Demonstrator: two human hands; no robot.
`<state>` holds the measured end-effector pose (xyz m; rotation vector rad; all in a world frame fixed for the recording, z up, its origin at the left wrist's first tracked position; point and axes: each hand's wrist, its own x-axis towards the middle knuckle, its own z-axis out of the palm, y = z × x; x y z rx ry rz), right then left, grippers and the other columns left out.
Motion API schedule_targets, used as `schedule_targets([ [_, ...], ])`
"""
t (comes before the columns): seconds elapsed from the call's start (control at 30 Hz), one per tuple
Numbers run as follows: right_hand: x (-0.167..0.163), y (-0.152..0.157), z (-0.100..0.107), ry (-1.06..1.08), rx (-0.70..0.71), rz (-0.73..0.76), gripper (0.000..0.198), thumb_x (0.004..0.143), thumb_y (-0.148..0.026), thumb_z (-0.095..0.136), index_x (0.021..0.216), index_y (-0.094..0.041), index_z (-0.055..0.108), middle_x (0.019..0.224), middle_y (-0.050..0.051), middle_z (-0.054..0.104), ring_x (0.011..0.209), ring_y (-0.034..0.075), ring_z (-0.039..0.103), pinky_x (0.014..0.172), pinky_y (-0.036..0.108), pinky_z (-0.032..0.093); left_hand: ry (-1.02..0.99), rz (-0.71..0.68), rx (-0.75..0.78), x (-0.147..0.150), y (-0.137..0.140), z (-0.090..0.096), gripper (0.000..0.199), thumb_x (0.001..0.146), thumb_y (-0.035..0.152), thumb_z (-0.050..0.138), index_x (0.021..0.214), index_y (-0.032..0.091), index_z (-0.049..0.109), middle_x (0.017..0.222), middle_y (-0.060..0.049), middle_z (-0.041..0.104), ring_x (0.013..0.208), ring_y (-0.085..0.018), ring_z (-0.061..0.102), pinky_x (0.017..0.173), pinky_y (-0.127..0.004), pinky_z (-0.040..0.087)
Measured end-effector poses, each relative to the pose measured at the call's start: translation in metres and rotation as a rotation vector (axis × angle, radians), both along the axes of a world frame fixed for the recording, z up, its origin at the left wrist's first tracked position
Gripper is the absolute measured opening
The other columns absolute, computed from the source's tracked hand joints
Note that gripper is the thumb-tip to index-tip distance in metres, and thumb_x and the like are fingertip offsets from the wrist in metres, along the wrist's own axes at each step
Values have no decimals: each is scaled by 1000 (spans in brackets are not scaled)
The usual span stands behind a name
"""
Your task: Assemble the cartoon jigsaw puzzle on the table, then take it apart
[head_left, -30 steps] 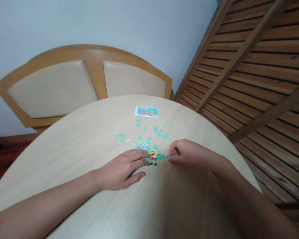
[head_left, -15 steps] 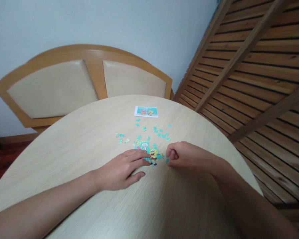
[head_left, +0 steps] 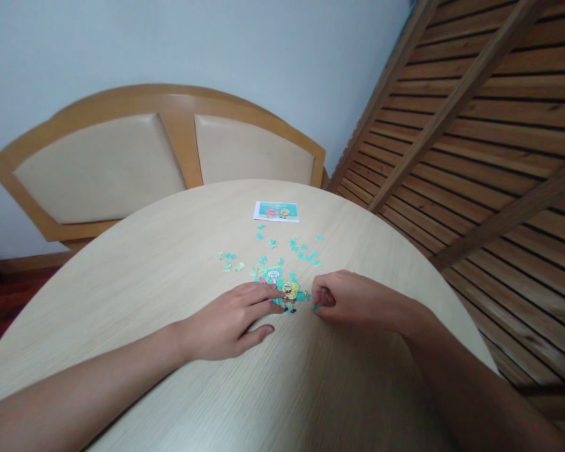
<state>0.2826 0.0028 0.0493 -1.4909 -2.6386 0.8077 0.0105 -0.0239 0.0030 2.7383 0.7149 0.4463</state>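
Note:
A partly joined jigsaw puzzle (head_left: 290,290) with cartoon figures on teal lies on the table. My left hand (head_left: 233,317) rests flat with fingers stretched out, its fingertips on the puzzle's left part and hiding some of it. To the right of the puzzle is my right hand (head_left: 346,298), its fingers curled. A small teal puzzle piece (head_left: 315,308) shows at its thumb and fingertips, mostly hidden by them. Several loose puzzle pieces (head_left: 309,257) are scattered just beyond the puzzle, and a few more pieces (head_left: 228,267) lie to its left.
A small picture card (head_left: 277,212) with similar cartoon figures lies near the far edge of the round wooden table (head_left: 179,238). Behind the table stands a padded bench back (head_left: 179,100) against the wall. Slatted wood panelling (head_left: 480,138) rises on the right.
My right hand has shifted slightly toward me and left, with the teal puzzle piece at its fingertips. The left hand has stayed in place on the puzzle.

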Motion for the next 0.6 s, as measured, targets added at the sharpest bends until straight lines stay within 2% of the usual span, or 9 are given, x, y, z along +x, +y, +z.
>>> schedule_targets([
  [0.17, -3, 0, 0, 44, -5, -29, 9, 73, -19, 65, 82, -20, 66, 77, 0, 68, 69, 14, 57, 60, 24, 37, -8, -2, 9, 0, 0, 0, 32, 98, 26, 55, 130, 21, 57, 144, -11, 55, 135, -25, 51, 116, -46, 41],
  [0.6, -9, 0, -2, 98, -17, -58, 9, 82, -27, 65, 79, -19, 68, 74, 0, 68, 66, 14, 58, 57, 25, 36, -10, 3, 15, 0, 0, 0, 33, 97, 26, 56, 130, 21, 58, 142, -11, 57, 133, -26, 53, 115, -47, 43],
])
